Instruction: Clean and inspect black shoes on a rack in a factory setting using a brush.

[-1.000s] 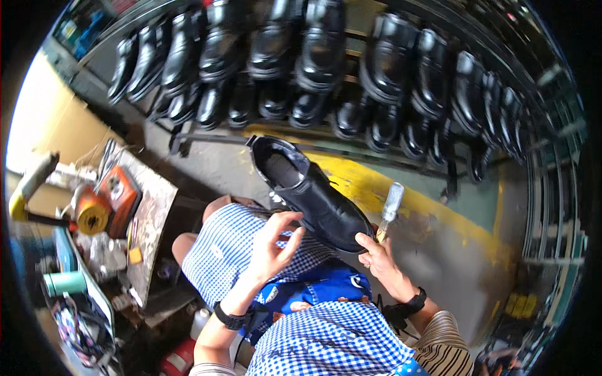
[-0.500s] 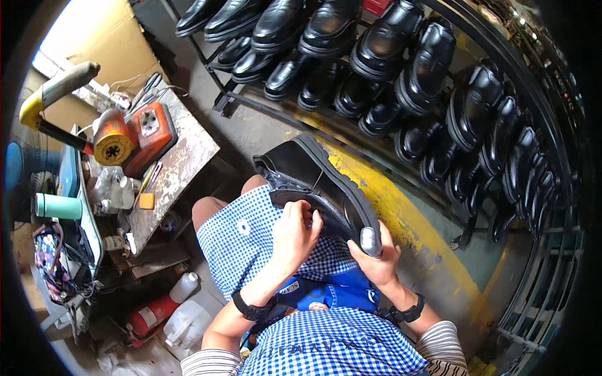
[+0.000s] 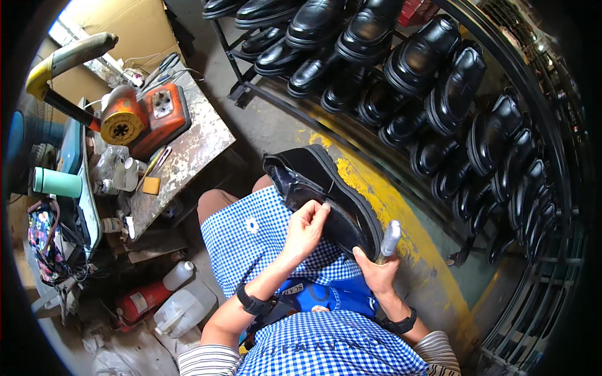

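Observation:
A black leather shoe [image 3: 353, 215] with a thick ridged sole lies tilted on my lap, over a blue-and-white checked apron [image 3: 241, 241]. My right hand [image 3: 378, 271] grips its toe end, the thumb pressed on the near side. One finger of that hand wears a silver-grey wrapping [image 3: 390, 237] and points up beside the sole. Against the upper, near the shoe's opening, my left hand [image 3: 305, 230] is closed in a pinch. Whatever lies between those fingertips is too small to make out.
A black metal rack [image 3: 301, 119] full of black shoes runs along the far right. On the left, a worn table [image 3: 200, 128] carries an orange tool [image 3: 157, 119], scissors and a small yellow block [image 3: 151, 185]. Below stand a red bottle [image 3: 143, 302] and a translucent jug [image 3: 186, 308].
The view has shifted, moving the rack and table rightward in it. My right hand's wrapped finger has lifted off the toe and now points up. My left hand still pinches at the upper.

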The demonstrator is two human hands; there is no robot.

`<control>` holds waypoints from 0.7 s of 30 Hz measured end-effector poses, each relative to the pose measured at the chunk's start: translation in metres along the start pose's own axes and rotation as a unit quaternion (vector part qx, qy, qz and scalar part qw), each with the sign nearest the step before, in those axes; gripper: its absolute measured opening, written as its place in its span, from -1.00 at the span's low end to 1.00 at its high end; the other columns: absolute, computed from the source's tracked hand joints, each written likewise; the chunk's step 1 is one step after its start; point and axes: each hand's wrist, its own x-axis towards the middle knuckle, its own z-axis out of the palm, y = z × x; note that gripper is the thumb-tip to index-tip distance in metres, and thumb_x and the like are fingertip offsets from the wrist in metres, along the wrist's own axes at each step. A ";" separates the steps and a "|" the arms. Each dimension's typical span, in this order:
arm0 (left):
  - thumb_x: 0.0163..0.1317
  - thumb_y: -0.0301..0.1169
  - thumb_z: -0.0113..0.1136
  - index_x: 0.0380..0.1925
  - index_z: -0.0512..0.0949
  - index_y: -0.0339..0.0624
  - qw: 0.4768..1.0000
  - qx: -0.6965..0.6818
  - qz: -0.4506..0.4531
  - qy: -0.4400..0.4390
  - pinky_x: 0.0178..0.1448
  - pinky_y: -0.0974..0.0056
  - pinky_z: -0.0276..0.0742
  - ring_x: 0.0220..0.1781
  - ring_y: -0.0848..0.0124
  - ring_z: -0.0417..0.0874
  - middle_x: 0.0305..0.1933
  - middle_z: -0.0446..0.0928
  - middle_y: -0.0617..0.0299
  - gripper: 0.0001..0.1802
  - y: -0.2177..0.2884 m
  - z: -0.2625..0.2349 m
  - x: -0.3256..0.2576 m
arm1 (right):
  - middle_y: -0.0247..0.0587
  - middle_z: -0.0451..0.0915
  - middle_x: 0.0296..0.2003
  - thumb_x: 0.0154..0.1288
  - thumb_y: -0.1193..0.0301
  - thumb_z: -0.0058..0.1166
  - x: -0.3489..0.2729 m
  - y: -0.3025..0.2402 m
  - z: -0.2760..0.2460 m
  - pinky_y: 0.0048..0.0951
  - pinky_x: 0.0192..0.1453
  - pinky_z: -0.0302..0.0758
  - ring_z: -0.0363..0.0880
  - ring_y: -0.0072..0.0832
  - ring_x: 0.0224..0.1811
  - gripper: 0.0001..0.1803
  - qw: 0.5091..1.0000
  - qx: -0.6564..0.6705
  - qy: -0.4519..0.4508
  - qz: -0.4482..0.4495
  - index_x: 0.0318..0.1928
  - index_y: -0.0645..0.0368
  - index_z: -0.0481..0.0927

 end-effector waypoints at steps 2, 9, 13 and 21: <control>0.25 -0.37 0.01 -0.70 0.26 -0.19 0.996 0.026 0.068 0.047 -0.62 0.45 -0.01 -0.63 0.70 0.06 -0.72 0.10 0.49 -0.65 -0.005 0.007 0.000 | -0.27 0.57 -0.31 -0.10 0.53 0.28 0.002 -0.002 0.001 -0.51 -0.21 0.48 0.52 -0.59 -0.33 -0.55 0.994 0.078 -0.011 0.074 -0.14 0.37 0.46; 0.14 -0.50 0.04 -0.75 0.28 -0.21 0.984 0.048 0.170 -0.040 -0.66 0.39 0.10 -0.72 0.61 0.14 -0.78 0.16 0.35 -0.70 0.019 0.004 -0.018 | -0.49 0.41 -0.63 0.02 0.45 0.20 0.001 0.022 -0.017 -0.65 -0.68 0.21 0.21 -0.79 -0.75 -0.85 0.906 0.271 -0.071 0.317 -0.45 0.14 0.46; 0.00 -0.63 -0.04 -0.76 0.34 -0.26 0.893 -0.033 0.413 -0.176 -0.67 0.34 0.23 -0.80 0.34 0.25 -0.79 0.19 0.18 -0.80 0.085 0.012 -0.053 | -0.47 0.33 -0.71 0.10 0.31 0.10 0.013 0.016 -0.016 -0.67 -0.78 0.09 0.12 -0.71 -0.85 -0.80 0.747 0.419 -0.035 0.515 -0.50 0.10 0.39; 0.12 -0.36 0.17 -0.12 0.32 -0.32 0.994 -0.069 -0.081 0.032 -0.20 0.44 0.37 -0.31 0.52 0.44 -0.27 0.42 0.23 -0.61 0.006 -0.031 -0.008 | -0.47 0.37 -0.49 0.01 0.46 0.18 0.016 0.001 0.005 -0.73 -0.71 0.13 0.19 -0.81 -0.67 -0.66 0.910 0.304 0.028 0.282 -0.19 0.16 0.36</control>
